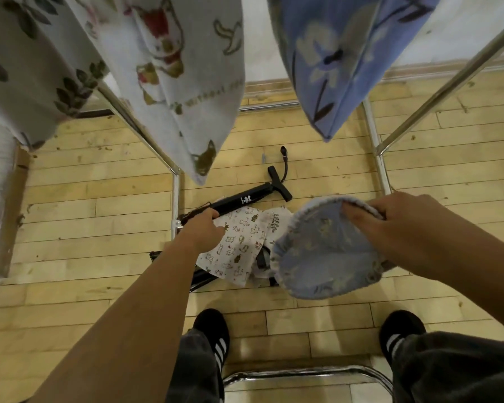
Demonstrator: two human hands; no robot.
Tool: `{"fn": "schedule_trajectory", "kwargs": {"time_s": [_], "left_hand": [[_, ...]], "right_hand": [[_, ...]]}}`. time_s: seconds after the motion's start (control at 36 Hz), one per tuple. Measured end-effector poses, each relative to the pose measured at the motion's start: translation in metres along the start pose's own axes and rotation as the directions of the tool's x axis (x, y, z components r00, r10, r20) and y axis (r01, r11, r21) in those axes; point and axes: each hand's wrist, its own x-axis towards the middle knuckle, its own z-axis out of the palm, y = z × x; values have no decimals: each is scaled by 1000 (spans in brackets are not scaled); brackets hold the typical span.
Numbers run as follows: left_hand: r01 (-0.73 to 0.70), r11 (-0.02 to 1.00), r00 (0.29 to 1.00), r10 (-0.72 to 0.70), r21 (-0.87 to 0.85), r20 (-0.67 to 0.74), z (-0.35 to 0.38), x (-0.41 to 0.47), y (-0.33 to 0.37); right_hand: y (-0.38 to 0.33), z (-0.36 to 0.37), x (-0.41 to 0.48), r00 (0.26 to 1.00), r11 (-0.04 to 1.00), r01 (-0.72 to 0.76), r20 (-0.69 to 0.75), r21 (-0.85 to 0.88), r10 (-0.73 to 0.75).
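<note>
My left hand [202,231] grips the corner of a white cloth printed with small animals [235,248], low down by the floor. My right hand [402,228] pinches the upper edge of a pale blue towel [323,257], which hangs in a rounded fold below it. A white cloth with a leaf print [277,222] lies between the two. Under the cloths a dark object shows only in part.
A metal drying rack [175,199] stands around me. On it hang a leaf-print cloth [26,68], a cartoon-print towel [181,82] and a blue flowered towel [341,53]. A black hand pump [250,197] lies on the wooden floor. My black shoes [216,333] stand below.
</note>
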Motion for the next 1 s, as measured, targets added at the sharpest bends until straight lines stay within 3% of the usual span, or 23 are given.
{"fn": "schedule_trajectory", "kwargs": {"time_s": [0.28, 0.47, 0.69, 0.94, 1.0], "left_hand": [[34, 999, 999, -34, -4, -7, 12, 41, -22], [-39, 999, 997, 41, 31, -63, 15, 68, -26], [42, 998, 999, -42, 57, 4, 23, 102, -34], [58, 846, 997, -21, 531, -76, 29, 113, -35], [60, 830, 996, -15, 555, -85, 33, 112, -31]], "right_hand": [[-5, 28, 3, 997, 998, 63, 35, -7, -63], [-4, 44, 1, 998, 999, 45, 53, 16, -46], [-5, 38, -11, 980, 998, 26, 199, -55, -14], [-3, 37, -6, 974, 988, -29, 219, -155, 63], [-4, 36, -5, 972, 985, -31, 225, -167, 69]]}}
